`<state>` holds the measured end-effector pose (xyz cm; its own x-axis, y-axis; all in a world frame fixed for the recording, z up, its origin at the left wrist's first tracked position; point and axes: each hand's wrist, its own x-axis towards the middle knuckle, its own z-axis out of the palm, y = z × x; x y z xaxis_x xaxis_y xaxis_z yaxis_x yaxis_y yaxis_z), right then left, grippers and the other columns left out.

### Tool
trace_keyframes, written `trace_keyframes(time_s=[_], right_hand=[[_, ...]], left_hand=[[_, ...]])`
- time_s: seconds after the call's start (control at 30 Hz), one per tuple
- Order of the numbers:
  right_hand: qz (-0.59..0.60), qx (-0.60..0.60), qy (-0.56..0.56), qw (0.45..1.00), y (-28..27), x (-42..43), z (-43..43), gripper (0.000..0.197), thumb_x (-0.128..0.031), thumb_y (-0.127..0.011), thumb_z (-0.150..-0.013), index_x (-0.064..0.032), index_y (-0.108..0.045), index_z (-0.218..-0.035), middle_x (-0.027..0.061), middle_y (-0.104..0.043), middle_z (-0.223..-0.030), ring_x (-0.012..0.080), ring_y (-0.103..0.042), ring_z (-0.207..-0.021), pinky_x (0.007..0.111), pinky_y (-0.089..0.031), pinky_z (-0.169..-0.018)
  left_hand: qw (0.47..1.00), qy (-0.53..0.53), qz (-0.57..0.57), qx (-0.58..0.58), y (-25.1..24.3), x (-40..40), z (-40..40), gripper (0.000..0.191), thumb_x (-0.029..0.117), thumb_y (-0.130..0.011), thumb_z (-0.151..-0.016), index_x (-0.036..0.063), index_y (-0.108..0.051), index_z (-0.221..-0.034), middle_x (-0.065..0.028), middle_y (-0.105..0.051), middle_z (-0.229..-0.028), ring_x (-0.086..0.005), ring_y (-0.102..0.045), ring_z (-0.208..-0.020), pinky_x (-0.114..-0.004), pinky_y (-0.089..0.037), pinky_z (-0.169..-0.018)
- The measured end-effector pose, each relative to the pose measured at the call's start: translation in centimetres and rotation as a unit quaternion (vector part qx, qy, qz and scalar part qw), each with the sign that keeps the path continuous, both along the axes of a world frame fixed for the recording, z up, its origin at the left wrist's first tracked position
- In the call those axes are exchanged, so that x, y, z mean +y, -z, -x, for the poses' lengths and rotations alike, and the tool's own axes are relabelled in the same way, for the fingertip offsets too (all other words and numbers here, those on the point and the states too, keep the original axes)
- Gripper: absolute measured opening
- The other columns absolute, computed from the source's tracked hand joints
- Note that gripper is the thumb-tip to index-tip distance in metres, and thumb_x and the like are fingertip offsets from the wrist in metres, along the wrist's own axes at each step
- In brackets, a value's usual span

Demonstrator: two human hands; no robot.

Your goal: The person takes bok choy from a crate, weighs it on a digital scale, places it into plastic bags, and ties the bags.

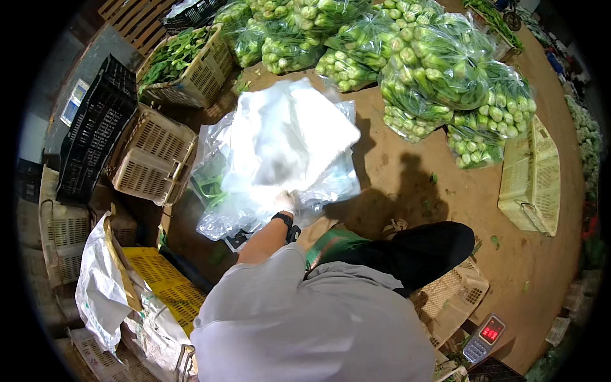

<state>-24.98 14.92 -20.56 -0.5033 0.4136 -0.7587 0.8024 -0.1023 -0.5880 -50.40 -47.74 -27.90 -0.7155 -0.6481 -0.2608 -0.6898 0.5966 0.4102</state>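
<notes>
My left hand [285, 202], washed out by glare and wearing a black watch [285, 223] at the wrist, grips the near edge of a whitish plastic bag [291, 133]. The bag spreads out away from me, its surface glaring in strong light. More clear plastic sheeting [229, 220] lies crumpled beneath and around it. Green leaves [210, 188] show through the sheeting on the left. My fingertips are hard to make out. My right hand is out of view.
Clear bags of green leafy vegetables [439, 71] are heaped ahead and to the right. Crates stand on the left: one of leaves [210, 71], a beige one [155, 153], a black one [98, 129], a yellow one [162, 277]. A pale crate [530, 181] and lit scale display [484, 337] are right.
</notes>
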Motion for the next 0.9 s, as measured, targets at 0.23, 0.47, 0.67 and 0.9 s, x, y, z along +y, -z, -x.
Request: trace_keyframes(time_s=[0.23,0.47,0.67,0.9], right_hand=[[-0.025,0.062,-0.008,0.998,4.8,3.5,-4.1,0.027,-0.027,-0.055,-0.092,-0.0053,-0.064,-0.106,0.0054,-0.065,-0.096,0.0168,-0.061,-0.081,0.029,-0.051,-0.073],[0.005,0.049,0.053,0.997,3.3,1.5,-3.5,0.027,-0.027,-0.055,-0.093,-0.0052,-0.064,-0.107,0.0054,-0.064,-0.098,0.0162,-0.059,-0.086,0.03,-0.05,-0.076],[-0.013,0.055,0.051,0.997,2.4,1.3,-3.2,0.029,-0.027,-0.054,-0.093,-0.0042,-0.063,-0.109,0.0058,-0.064,-0.101,0.0162,-0.059,-0.089,0.029,-0.049,-0.078],[-0.039,0.057,0.089,0.994,2.2,0.8,-5.5,0.03,-0.026,-0.053,-0.094,-0.0031,-0.062,-0.111,0.0062,-0.064,-0.104,0.0161,-0.059,-0.093,0.029,-0.048,-0.082]], left_hand=[[0.901,0.43,-0.054,-0.013,-12.9,4.0,-0.5,0.041,0.041,-0.052,-0.084,0.012,-0.064,-0.11,-0.0166,-0.064,-0.108,-0.0333,-0.059,-0.103,-0.04,-0.047,-0.088],[0.908,0.227,0.126,0.327,-25.3,7.0,6.9,0.056,0.033,-0.071,-0.075,0.0086,-0.053,-0.122,-0.0219,-0.052,-0.116,-0.0372,-0.048,-0.109,-0.042,-0.04,-0.092],[0.984,0.061,0.121,0.112,-8.9,-5.0,13.0,0.052,0.037,-0.07,-0.074,0.0144,-0.058,-0.119,-0.0161,-0.057,-0.117,-0.0331,-0.05,-0.112,-0.041,-0.041,-0.093],[0.977,0.153,0.006,0.147,-11.2,-8.3,9.6,0.025,0.021,-0.055,-0.088,0.0095,-0.066,-0.107,-0.0152,-0.067,-0.097,-0.0282,-0.064,-0.089,-0.035,-0.048,-0.083]])
